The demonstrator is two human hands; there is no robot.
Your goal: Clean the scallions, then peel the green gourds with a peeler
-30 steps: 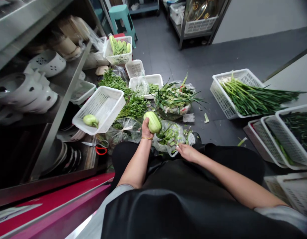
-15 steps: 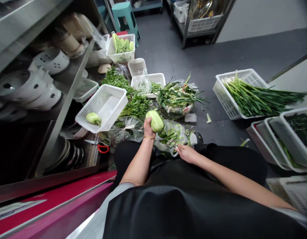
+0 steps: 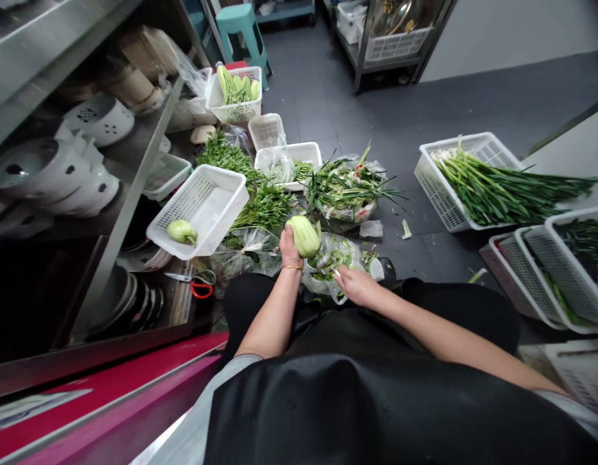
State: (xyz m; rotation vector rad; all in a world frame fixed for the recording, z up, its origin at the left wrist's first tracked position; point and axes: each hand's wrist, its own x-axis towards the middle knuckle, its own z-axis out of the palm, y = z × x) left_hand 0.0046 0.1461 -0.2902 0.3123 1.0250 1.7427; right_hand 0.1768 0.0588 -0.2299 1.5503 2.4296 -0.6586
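My left hand (image 3: 290,250), with a gold bangle at the wrist, grips a pale green eggplant (image 3: 306,237) above the scraps. A strip of peel stands off the eggplant's right side. Lower and to the right, my right hand (image 3: 360,286) is closed round the handle of a peeler (image 3: 336,275); its head is hard to make out. Below both hands lies a clear plastic bag (image 3: 307,281) with green peelings. To the left, another green eggplant (image 3: 181,230) with its stem lies in a white basket (image 3: 221,216).
Leafy greens (image 3: 265,203) and a heap of trimmings (image 3: 350,187) lie ahead. A basket of green stalks (image 3: 437,194) stands right, near stacked baskets (image 3: 526,278). Red-handled scissors (image 3: 201,289) rest on the left shelf. A turquoise stool (image 3: 241,29) stands at the back.
My right hand has moved slightly left and up, towards the eggplant. The eggplant has turned a little in my left hand, and a peel strip now sticks out from it.
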